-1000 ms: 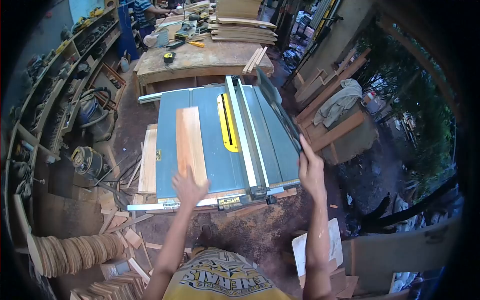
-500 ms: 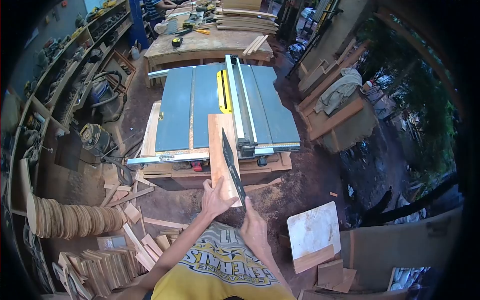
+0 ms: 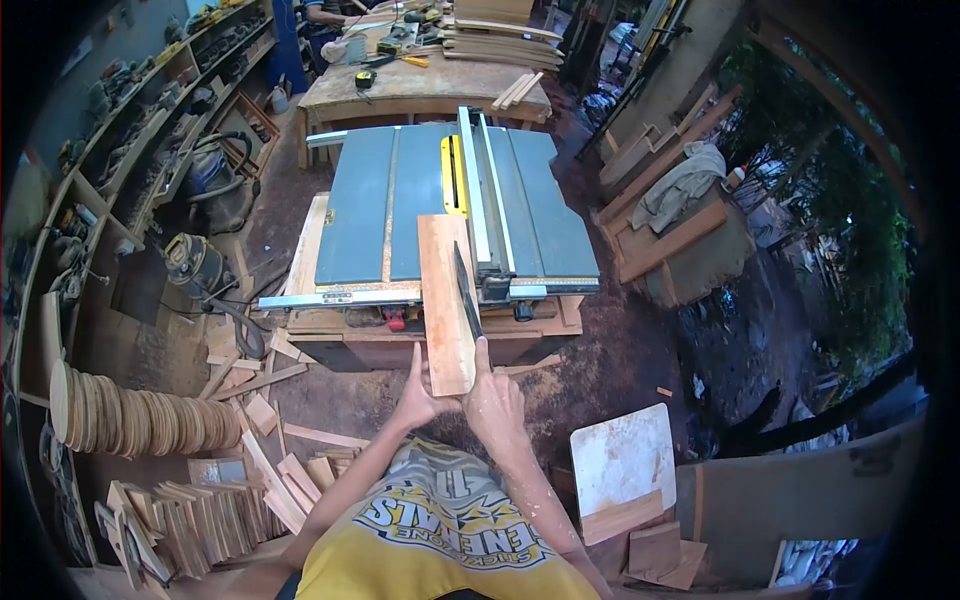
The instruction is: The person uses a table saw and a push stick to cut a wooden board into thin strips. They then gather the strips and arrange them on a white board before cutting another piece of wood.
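A flat wooden board point(image 3: 446, 330) points away from me, its far end over the near part of a blue-grey table saw point(image 3: 352, 215). My left hand point(image 3: 415, 398) holds the board's near left corner, fingers along the side and thumb at the end. A slim black push stick point(image 3: 466, 290) lies slanted along the board's right edge. My right hand point(image 3: 495, 405) is closed around its near end, index finger stretched forward, right by the board's near right corner. Past the board's far end are the yellow blade insert point(image 3: 453, 175) and the metal rip fence point(image 3: 480, 200).
Behind the saw stands a workbench point(image 3: 420, 88) with tools, wood strips and a tape measure point(image 3: 365, 78); a person is at its far side. Shelves and shop vacuums point(image 3: 192, 262) line the left. Stacked round wooden discs point(image 3: 150, 410) and offcuts lie lower left. A whitish panel point(image 3: 625, 460) leans lower right.
My right hand has moved forward and up with the push stick, close to the board's near corner. My left hand has shifted, its thumb now at the board's end rather than on top.
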The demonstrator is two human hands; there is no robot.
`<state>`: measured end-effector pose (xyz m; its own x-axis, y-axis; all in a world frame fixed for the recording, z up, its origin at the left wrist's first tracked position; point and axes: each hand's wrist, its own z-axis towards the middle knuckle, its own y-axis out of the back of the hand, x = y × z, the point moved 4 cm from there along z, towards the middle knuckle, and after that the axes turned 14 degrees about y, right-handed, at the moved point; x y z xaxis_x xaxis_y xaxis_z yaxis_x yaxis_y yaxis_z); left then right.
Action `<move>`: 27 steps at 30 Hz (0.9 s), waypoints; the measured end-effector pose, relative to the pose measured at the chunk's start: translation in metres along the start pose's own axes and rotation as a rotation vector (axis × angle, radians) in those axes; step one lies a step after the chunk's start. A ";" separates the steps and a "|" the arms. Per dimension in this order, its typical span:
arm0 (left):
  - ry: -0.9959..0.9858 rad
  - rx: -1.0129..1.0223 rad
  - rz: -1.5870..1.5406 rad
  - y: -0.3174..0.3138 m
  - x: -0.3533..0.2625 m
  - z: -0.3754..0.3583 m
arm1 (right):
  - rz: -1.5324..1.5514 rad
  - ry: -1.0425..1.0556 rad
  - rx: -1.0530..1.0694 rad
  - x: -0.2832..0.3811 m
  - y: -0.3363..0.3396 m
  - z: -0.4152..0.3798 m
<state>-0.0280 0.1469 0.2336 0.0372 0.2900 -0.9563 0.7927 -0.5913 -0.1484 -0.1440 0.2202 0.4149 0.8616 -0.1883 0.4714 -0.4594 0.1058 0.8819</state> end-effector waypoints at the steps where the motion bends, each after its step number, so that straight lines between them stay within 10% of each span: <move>1: -0.039 0.014 -0.018 -0.002 0.002 -0.005 | -0.012 0.006 -0.010 -0.002 -0.004 0.002; 27: -0.018 0.036 0.319 0.049 0.013 0.097 | 0.111 -0.142 0.026 0.002 0.024 -0.023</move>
<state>-0.0471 0.0489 0.1891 0.2692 0.0726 -0.9603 0.7205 -0.6769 0.1508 -0.1484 0.2448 0.4374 0.7669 -0.3132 0.5601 -0.5568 0.1091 0.8234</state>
